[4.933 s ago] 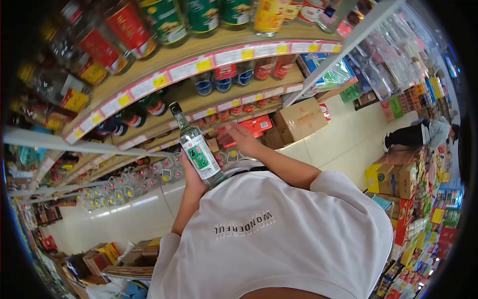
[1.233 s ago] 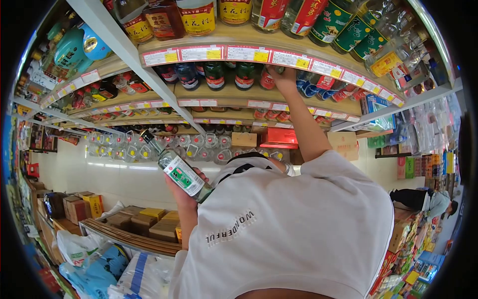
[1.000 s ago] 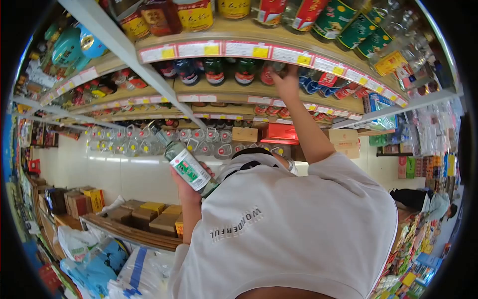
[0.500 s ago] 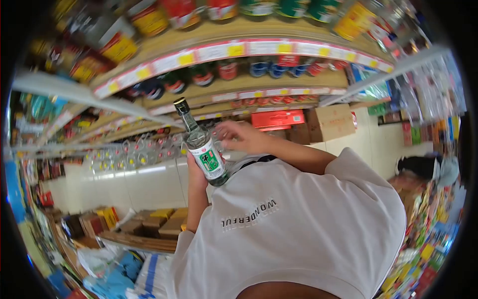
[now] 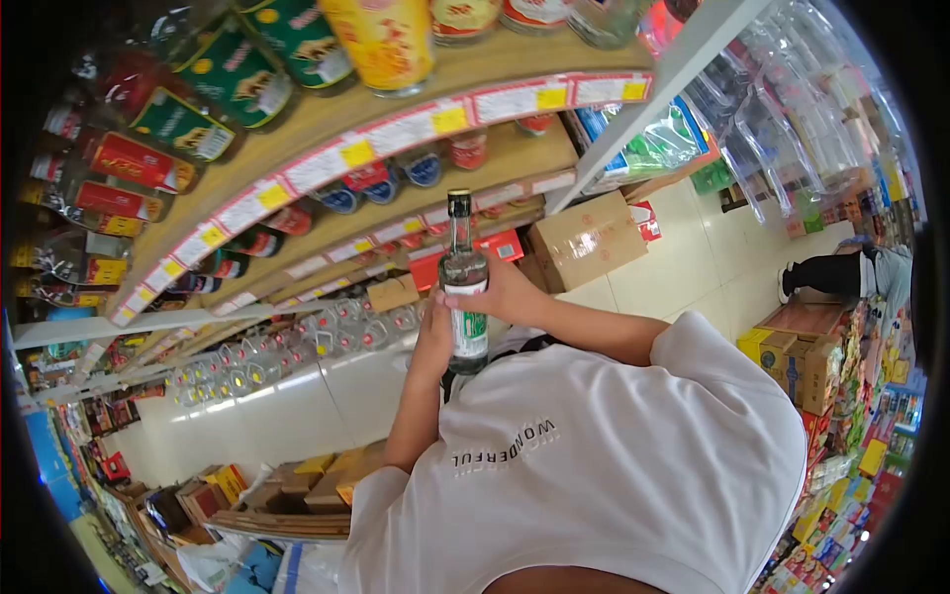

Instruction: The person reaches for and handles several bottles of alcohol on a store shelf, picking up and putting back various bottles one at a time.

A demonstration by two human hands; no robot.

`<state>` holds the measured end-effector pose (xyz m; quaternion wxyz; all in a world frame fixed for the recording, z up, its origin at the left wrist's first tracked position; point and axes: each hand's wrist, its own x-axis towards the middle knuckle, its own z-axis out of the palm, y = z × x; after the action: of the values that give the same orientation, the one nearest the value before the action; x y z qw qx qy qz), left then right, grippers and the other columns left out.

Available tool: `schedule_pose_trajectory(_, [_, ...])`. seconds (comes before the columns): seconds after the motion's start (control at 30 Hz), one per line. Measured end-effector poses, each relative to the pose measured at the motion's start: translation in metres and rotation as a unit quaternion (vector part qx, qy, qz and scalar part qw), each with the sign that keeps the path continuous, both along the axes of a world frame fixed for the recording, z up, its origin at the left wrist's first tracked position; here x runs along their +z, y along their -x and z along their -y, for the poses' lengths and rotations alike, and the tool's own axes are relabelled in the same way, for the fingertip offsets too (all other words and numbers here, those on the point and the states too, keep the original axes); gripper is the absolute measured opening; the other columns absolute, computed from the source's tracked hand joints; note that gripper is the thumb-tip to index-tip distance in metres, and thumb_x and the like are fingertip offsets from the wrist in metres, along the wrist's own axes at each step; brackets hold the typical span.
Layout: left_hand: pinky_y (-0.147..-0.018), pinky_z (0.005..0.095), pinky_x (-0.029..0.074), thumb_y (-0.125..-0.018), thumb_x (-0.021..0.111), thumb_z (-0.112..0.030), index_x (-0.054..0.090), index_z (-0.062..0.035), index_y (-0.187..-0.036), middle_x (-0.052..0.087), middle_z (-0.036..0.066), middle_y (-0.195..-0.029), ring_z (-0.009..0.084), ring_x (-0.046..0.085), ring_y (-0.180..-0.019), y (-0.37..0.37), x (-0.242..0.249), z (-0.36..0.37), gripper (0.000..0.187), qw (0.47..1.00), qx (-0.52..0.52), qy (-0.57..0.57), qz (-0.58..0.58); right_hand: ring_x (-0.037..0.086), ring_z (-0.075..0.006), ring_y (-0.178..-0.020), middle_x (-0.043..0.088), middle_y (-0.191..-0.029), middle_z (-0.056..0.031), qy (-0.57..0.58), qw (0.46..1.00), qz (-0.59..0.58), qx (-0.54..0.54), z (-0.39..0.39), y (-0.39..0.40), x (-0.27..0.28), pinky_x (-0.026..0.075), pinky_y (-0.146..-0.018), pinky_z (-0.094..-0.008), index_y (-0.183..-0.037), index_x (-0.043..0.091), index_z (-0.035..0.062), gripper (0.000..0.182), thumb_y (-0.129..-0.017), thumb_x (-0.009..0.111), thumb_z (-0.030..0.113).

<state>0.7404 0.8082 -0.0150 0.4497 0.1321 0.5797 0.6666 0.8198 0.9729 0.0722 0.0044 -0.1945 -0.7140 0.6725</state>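
A clear glass bottle with a dark cap and a green and white label (image 5: 470, 337) stands nearly upright in front of my chest. Around its left side wraps my left hand (image 5: 432, 332), closed on the glass. From the right, my right hand (image 5: 507, 292) also grips the bottle, its fingers and thumb near the upper part of the label. The cap and neck show above both hands. Part of the label is hidden by my right hand.
Shelves of bottles (image 5: 396, 109) with price tags curve across the top. Below them are a cardboard box (image 5: 586, 241), a red box and clear jugs (image 5: 247, 366) on the floor. More cartons (image 5: 797, 361) and a person (image 5: 836, 277) are at the right.
My right hand has moved from beside the bottle onto it. The bottle has shifted right in view and become more upright. The view of the shelves has turned and moved closer.
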Motion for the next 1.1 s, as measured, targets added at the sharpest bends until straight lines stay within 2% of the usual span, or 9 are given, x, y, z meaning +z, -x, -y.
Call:
schedule_pose_trajectory(0.1, [-0.082, 0.0361, 0.055, -0.103, 0.029, -0.051, 0.042, -0.0041, -0.137, 0.061, 0.015, -0.118, 0.0242, 0.067, -0.096, -0.034, 0.008, -0.036, 0.059, 0.994, 0.021, -0.011, 0.111, 0.066, -0.0238, -0.101, 0.068, -0.106, -0.0190, -0.053, 0.998, 0.027, -0.012, -0.037, -0.017, -0.003, 0.050, -0.090, -0.0345, -0.126, 0.046, -0.0089, 0.076, -0.074, 0.081, 0.033])
schedule_pose_trajectory(0.13, [-0.109, 0.0346, 0.033, -0.105, 0.030, -0.047, 0.031, -0.0010, -0.147, 0.045, 0.015, -0.142, 0.0229, 0.042, -0.131, -0.041, 0.000, -0.044, 0.063, 0.995, 0.018, -0.048, 0.080, 0.066, -0.0248, -0.101, 0.067, -0.108, -0.0199, -0.049, 0.998, 0.047, -0.011, -0.047, -0.022, -0.004, 0.051, -0.089, -0.0350, -0.127, 0.045, -0.0094, 0.078, -0.073, 0.081, 0.034])
schedule_pose_trajectory(0.23, [-0.109, 0.0349, 0.033, -0.103, 0.032, -0.052, 0.029, -0.0031, -0.148, 0.046, 0.015, -0.141, 0.0234, 0.043, -0.131, -0.059, 0.032, -0.067, 0.067, 0.995, 0.037, -0.050, 0.074, 0.067, -0.0265, -0.100, 0.067, -0.108, -0.0206, -0.148, 0.988, 0.048, -0.007, -0.075, -0.028, 0.012, 0.051, -0.088, -0.0357, -0.129, 0.043, -0.0102, 0.083, -0.071, 0.082, 0.035])
schedule_pose_trajectory(0.27, [-0.102, 0.0382, 0.043, -0.102, 0.031, -0.055, 0.031, -0.0046, -0.146, 0.056, 0.015, -0.128, 0.0259, 0.052, -0.123, -0.065, 0.016, -0.068, 0.067, 0.995, 0.075, -0.037, 0.060, 0.067, -0.0289, -0.101, 0.066, -0.109, -0.0227, -0.135, 0.991, 0.027, -0.008, -0.088, -0.026, -0.010, 0.051, -0.089, -0.0360, -0.129, 0.043, -0.0107, 0.086, -0.069, 0.083, 0.036])
schedule_pose_trajectory(0.37, [-0.096, 0.0383, 0.046, -0.101, 0.031, -0.056, 0.031, -0.0043, -0.146, 0.058, 0.017, -0.125, 0.0252, 0.056, -0.118, -0.063, 0.028, -0.058, 0.069, 0.998, 0.019, -0.004, 0.055, 0.067, -0.0289, -0.101, 0.067, -0.108, -0.0217, -0.195, 0.980, -0.001, -0.049, -0.118, -0.016, 0.005, 0.052, -0.088, -0.0365, -0.128, 0.044, -0.0094, 0.084, -0.069, 0.083, 0.036])
schedule_pose_trajectory(0.47, [-0.092, 0.0369, 0.048, -0.102, 0.030, -0.055, 0.035, -0.0050, -0.143, 0.060, 0.018, -0.121, 0.0245, 0.061, -0.109, -0.069, 0.041, -0.047, 0.065, 0.998, 0.044, 0.035, 0.039, 0.066, -0.0358, -0.101, 0.066, -0.105, -0.0260, -0.211, 0.975, -0.005, -0.069, -0.147, 0.000, 0.017, 0.051, -0.088, -0.0393, -0.128, 0.044, -0.0098, 0.087, -0.069, 0.081, 0.042])
schedule_pose_trajectory(0.7, [-0.090, 0.0372, 0.049, -0.103, 0.032, -0.050, 0.039, -0.0050, -0.139, 0.062, 0.017, -0.119, 0.0250, 0.062, -0.106, -0.086, 0.044, -0.022, 0.057, 0.991, 0.115, 0.044, 0.056, 0.065, -0.0339, -0.104, 0.065, -0.112, -0.0230, -0.310, 0.938, -0.112, -0.105, -0.194, 0.041, 0.010, 0.050, -0.089, -0.0392, -0.126, 0.046, -0.0053, 0.081, -0.072, 0.078, 0.045])
schedule_pose_trajectory(0.87, [-0.089, 0.0383, 0.049, -0.103, 0.036, -0.047, 0.040, -0.0051, -0.137, 0.062, 0.018, -0.119, 0.0267, 0.062, -0.106, -0.083, 0.047, -0.013, 0.054, 0.990, 0.108, 0.019, 0.083, 0.065, -0.0232, -0.102, 0.067, -0.109, -0.0134, -0.192, 0.956, -0.178, -0.133, -0.199, 0.052, 0.036, 0.048, -0.091, -0.0345, -0.115, 0.058, -0.0006, 0.054, -0.072, 0.081, 0.023])
schedule_pose_trajectory(1.1, [-0.089, 0.0376, 0.049, -0.105, 0.034, -0.041, 0.040, -0.0033, -0.138, 0.062, 0.018, -0.118, 0.0277, 0.063, -0.106, -0.061, 0.058, 0.001, 0.051, 0.992, 0.105, -0.009, 0.063, 0.065, -0.0237, -0.099, 0.067, -0.105, -0.0118, -0.146, 0.950, -0.263, -0.086, -0.210, 0.072, 0.016, 0.049, -0.089, -0.0348, -0.111, 0.061, 0.0027, 0.044, -0.075, 0.079, 0.019])
